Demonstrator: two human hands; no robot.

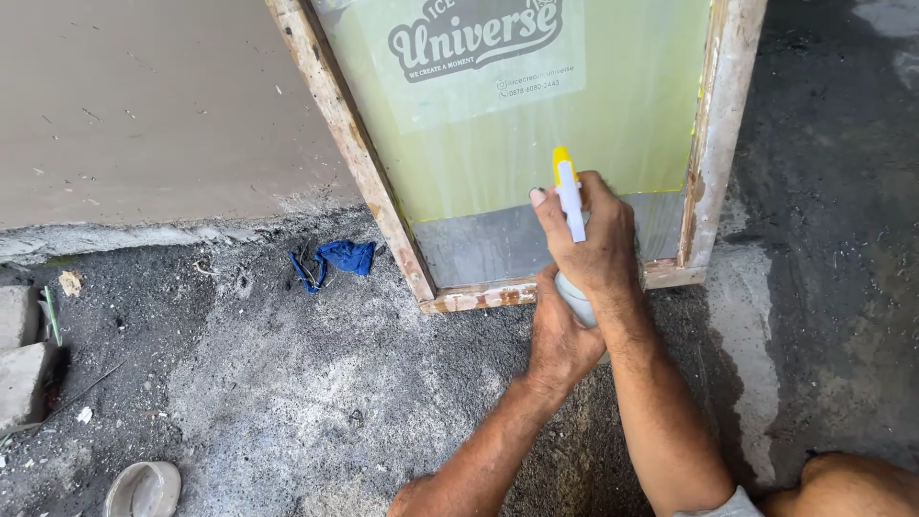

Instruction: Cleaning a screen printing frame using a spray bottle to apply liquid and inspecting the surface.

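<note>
Right hand (593,244): closed around the top of the spray bottle (572,287), one finger laid along the yellow-and-white spray head (568,191), nozzle end up toward the mesh.
Left hand (560,335): wrapped around the lower body of the bottle from below, just under the right hand and touching it.
Bottle: pale, mostly hidden between both hands, held up in front of the bottom edge of the frame (536,292), near its bottom right corner.
Frame: wooden, worn and paint-flecked, stood on its bottom edge on the floor (287,383) and leaning back against the wall (144,105); left rail slanted, right rail nearly upright.
Mesh (517,144): yellow-green, stretched inside the frame, with a paler printed panel near the top edge and a grey band along the bottom edge.
Rag (340,258): blue, crumpled, on the floor just left of the bottom left corner of the frame.
Floor: rough dark concrete, gritty, with pale worn patches.
Wall: flat beige, behind the frame on the left.
Bowl (144,488): grey, at the bottom left edge of the view, well apart from the hands.
Blocks (19,354): grey, at the left edge of the floor.
Knee (852,483): bare, at the bottom right corner of the view.
</note>
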